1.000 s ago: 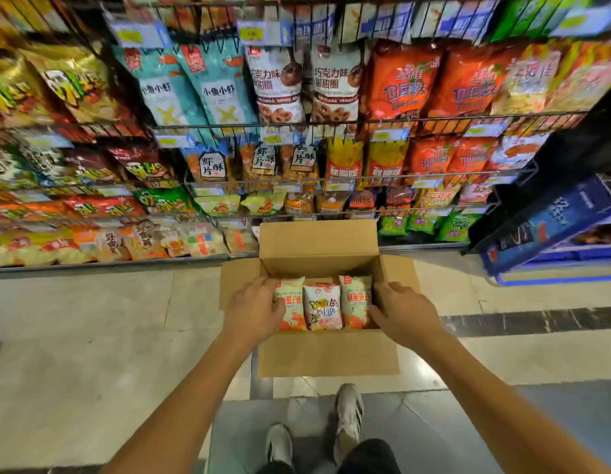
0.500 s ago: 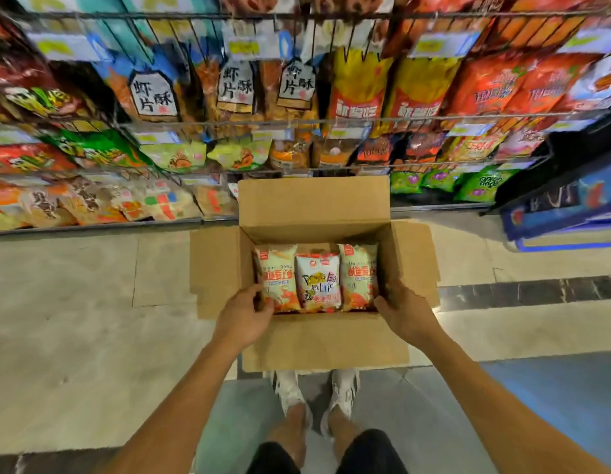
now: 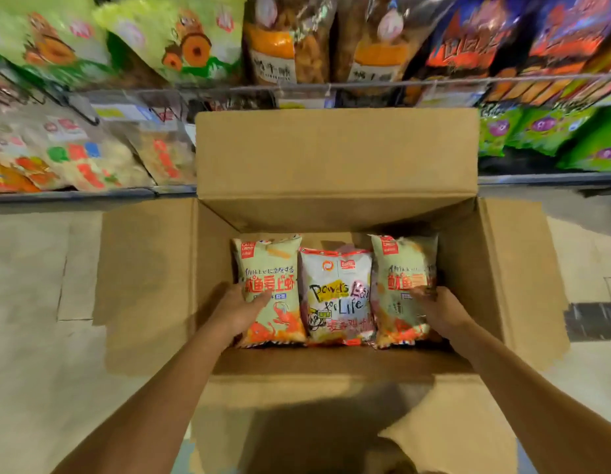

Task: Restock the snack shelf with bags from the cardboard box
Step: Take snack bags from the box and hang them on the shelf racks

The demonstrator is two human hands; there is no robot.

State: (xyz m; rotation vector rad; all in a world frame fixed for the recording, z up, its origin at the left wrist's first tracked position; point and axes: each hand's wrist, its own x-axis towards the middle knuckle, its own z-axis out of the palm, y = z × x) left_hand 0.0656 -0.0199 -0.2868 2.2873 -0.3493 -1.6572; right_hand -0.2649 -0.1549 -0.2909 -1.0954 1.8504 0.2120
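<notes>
Open cardboard box (image 3: 334,148) at frame centre, below the snack shelf (image 3: 92,195). The left hand (image 3: 237,314) grasps the left green bag (image 3: 273,268) and the right hand (image 3: 439,311) grasps the right green bag (image 3: 398,265), with a white bag (image 3: 334,295) between them. All three sit in the box, so restocking seems barely begun.

left hand (image 3: 237,311) gripping left bag (image 3: 275,265), right hand (image 3: 440,309) seemingly right bag (image 3: 401,265)

The cardboard box (image 3: 334,159) sits on the floor (image 3: 34,285) just before the snack shelf (image 3: 92,196). Inside it, side by side, lie the left bag (image 3: 273,268), middle bag (image 3: 334,295) and right bag (image 3: 399,265). The left hand (image 3: 239,309) holds the left bag's outer edge, and the right hand (image 3: 437,309) holds the right bag's.
</notes>
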